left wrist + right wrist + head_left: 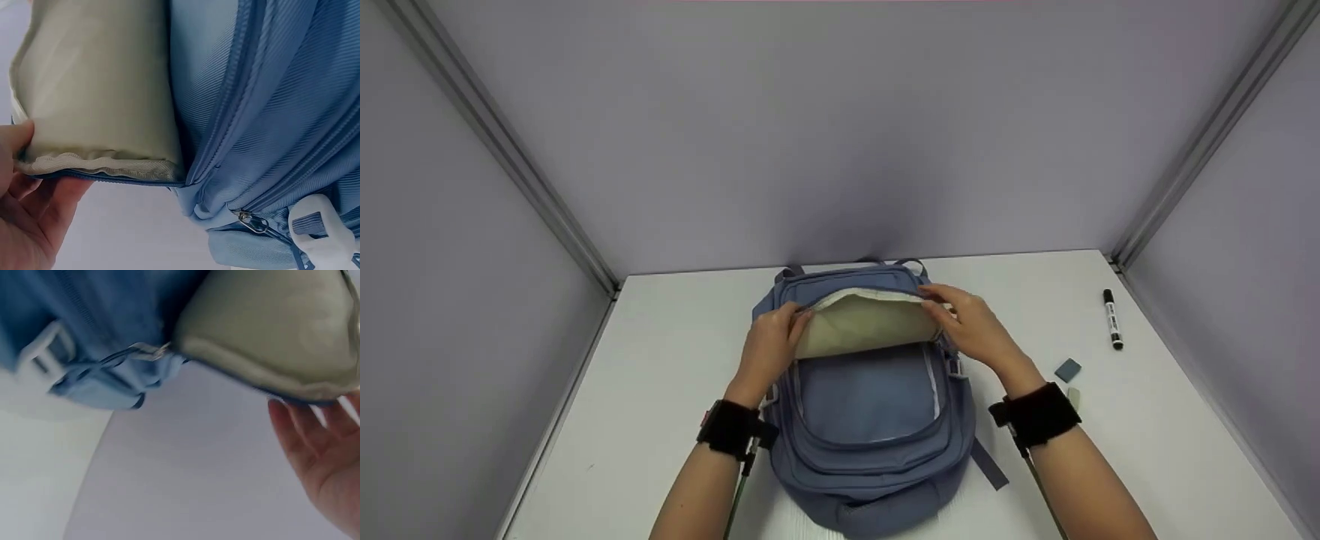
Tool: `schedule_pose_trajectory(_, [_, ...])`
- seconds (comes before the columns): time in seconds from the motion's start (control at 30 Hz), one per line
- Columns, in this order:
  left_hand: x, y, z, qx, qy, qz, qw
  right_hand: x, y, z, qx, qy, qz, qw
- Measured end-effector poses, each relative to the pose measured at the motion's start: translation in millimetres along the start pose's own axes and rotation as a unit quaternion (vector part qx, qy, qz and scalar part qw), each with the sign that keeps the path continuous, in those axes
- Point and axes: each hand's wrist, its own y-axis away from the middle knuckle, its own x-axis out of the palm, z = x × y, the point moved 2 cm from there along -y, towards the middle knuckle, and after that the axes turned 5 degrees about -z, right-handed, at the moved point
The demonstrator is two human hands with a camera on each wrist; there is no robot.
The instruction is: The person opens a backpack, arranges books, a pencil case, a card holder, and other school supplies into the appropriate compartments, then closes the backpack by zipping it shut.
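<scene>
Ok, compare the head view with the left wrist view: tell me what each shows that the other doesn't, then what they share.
Only the head view shows the right hand at the opening's far edge, the marker, the blue eraser and the white table. Only the left wrist view shows a metal zipper pull and a white plastic buckle up close. Both show the blue backpack, its beige lining pulled open, and the left hand gripping the opening's edge.
</scene>
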Motion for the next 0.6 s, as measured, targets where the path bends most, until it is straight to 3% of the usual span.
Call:
schedule_pose_trajectory(0.1, [1.6, -5.9, 0.7, -0.030, -0.016, -0.006, 0.9994, -10.9, 15.5, -24.3, 0.053, 0.043, -0.047, 0.997])
schedule_pose_trajectory(0.23, [2.0, -15.8, -4.8, -0.059, -0.045, -0.012, 0.9972, -22.1, 44.3, -56.3, 0.127, 0.139, -0.064, 0.980])
schedule_pose_trajectory(0.4, [1.7, -26.4, -10.7, -0.071, -0.062, -0.024, 0.9953, -33.6, 82.4, -93.0, 0.209, 0.224, -0.029, 0.951])
schedule_pose_trajectory(0.6, [2.7, -29.0, -9.8, -0.081, -0.056, -0.020, 0.9950, -47.3, 120.0, -130.4, 0.312, 0.253, 0.041, 0.915])
